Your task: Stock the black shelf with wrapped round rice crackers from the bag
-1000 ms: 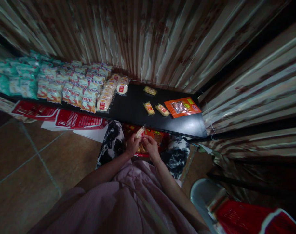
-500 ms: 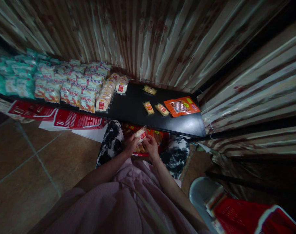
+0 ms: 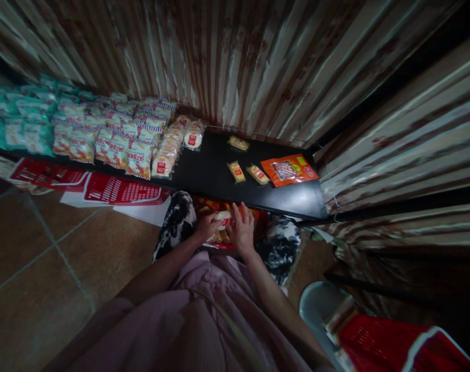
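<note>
My left hand [image 3: 207,226] is closed round a small round cracker packet with a red label [image 3: 223,219], held over a red box of snacks [image 3: 254,221] between my knees. My right hand [image 3: 240,227] lies beside it with fingers stretched out, touching the packet's right side and reaching into the box. On the black shelf [image 3: 212,173] in front lie three small yellow packets [image 3: 237,171] and an orange flat pouch [image 3: 289,169]. A row of the same round cracker packets [image 3: 163,164] stands to the left.
Rows of red-and-white snack bags [image 3: 116,144] and teal bags [image 3: 21,129] fill the shelf's left part. Flattened red baskets [image 3: 122,191] lie on the tiled floor. A curtain hangs behind. A grey stool [image 3: 320,310] and a red basket [image 3: 393,346] are at lower right.
The packet held up in both hands has come down toward the box. My right hand let go of its pinch and spread its fingers.
</note>
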A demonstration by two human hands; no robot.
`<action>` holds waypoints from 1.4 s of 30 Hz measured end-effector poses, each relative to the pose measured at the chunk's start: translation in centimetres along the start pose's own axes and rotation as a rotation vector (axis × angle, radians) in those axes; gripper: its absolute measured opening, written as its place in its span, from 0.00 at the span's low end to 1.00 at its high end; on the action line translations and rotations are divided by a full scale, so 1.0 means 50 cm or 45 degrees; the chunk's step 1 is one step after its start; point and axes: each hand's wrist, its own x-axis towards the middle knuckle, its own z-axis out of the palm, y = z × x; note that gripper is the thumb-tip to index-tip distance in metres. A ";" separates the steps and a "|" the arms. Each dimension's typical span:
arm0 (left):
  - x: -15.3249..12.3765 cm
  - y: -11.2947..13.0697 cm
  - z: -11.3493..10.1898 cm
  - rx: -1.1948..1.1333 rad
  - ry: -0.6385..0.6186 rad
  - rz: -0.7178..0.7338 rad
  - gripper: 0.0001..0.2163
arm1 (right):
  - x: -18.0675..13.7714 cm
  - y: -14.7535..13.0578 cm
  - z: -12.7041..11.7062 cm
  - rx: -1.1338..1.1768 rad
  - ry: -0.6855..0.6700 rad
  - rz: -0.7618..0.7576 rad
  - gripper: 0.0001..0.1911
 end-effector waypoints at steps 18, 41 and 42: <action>0.023 0.025 -0.040 -0.357 0.156 -0.035 0.09 | 0.011 -0.001 -0.017 0.545 -0.157 0.341 0.19; 0.027 0.079 -0.028 -0.355 0.322 0.199 0.17 | 0.067 -0.051 -0.077 1.226 -0.445 0.563 0.24; 0.030 0.081 -0.032 -0.342 0.329 0.203 0.17 | 0.073 -0.053 -0.075 1.202 -0.439 0.547 0.23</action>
